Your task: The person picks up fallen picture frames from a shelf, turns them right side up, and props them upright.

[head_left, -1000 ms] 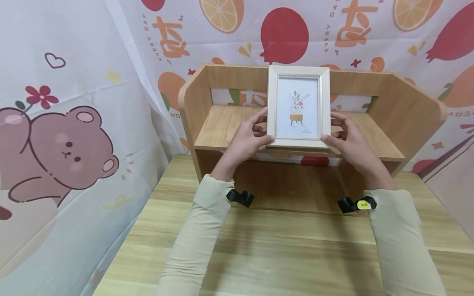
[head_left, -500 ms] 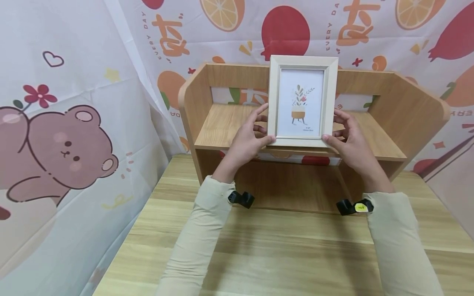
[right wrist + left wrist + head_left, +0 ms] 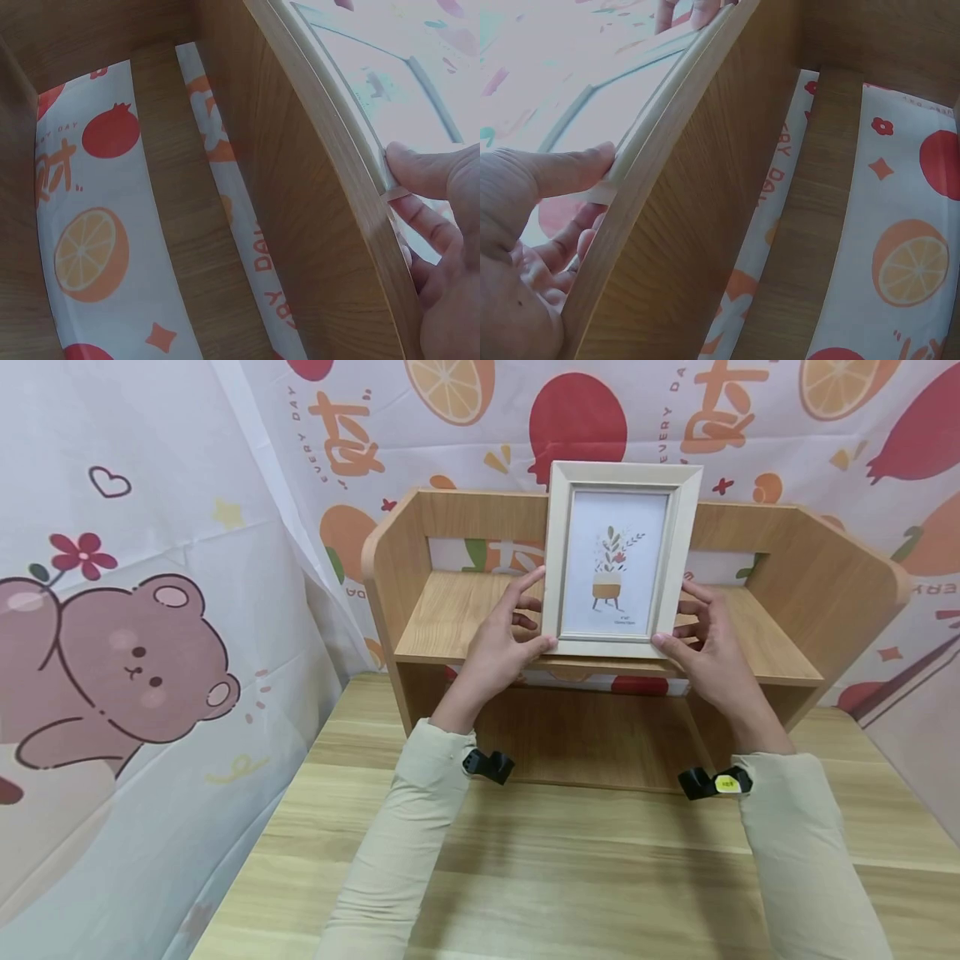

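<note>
A cream picture frame (image 3: 557, 552) with a plant print stands on the upper board of a wooden shelf (image 3: 442, 610), its lower edge along the board's front edge. The left hand (image 3: 498, 647) grips its lower left corner, thumb on the front, other fingers at the side and behind. At the lower right corner the right hand (image 3: 708, 652) grips it the same way. Both wrist views show a thumb on the frame, the left hand (image 3: 532, 217) and the right hand (image 3: 442, 217) beside the board's edge.
Below the upper board is a lower compartment (image 3: 585, 735) of the shelf. The shelf stands on a light wooden table (image 3: 570, 868). Behind it hangs a fruit-print cloth (image 3: 495, 452), and a bear-print cloth (image 3: 142, 652) hangs at the left.
The top of the picture frame has risen and come forward, so it stands more upright and looks larger. Its lower edge has stayed about where it was, and both hands keep their grip.
</note>
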`<action>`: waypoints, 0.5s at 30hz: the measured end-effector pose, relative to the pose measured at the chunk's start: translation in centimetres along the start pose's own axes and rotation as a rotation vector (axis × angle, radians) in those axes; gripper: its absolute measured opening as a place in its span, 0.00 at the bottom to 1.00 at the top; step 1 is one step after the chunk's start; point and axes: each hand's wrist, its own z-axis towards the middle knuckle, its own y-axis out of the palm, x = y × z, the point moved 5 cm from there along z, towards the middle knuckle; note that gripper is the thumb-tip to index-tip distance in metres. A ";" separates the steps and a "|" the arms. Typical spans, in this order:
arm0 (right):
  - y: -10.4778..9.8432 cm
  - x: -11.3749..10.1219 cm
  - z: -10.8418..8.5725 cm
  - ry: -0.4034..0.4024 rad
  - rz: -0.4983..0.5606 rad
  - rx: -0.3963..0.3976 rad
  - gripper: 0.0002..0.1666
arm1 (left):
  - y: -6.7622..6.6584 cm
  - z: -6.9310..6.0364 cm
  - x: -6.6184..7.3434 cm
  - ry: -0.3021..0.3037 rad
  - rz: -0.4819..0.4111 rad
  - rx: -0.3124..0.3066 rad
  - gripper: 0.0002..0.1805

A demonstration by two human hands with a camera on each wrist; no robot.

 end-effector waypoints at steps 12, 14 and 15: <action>0.3 -0.3 -0.6 -0.006 -0.057 -0.037 0.46 | -0.1 -0.6 0.1 0.062 0.047 -0.067 0.47; 0.3 -0.3 -0.7 -0.003 -0.061 -0.038 0.47 | -0.2 -0.7 0.1 0.062 0.061 -0.072 0.47; 0.3 -0.3 -0.7 -0.001 -0.061 -0.038 0.47 | -0.2 -0.7 0.1 0.063 0.066 -0.073 0.47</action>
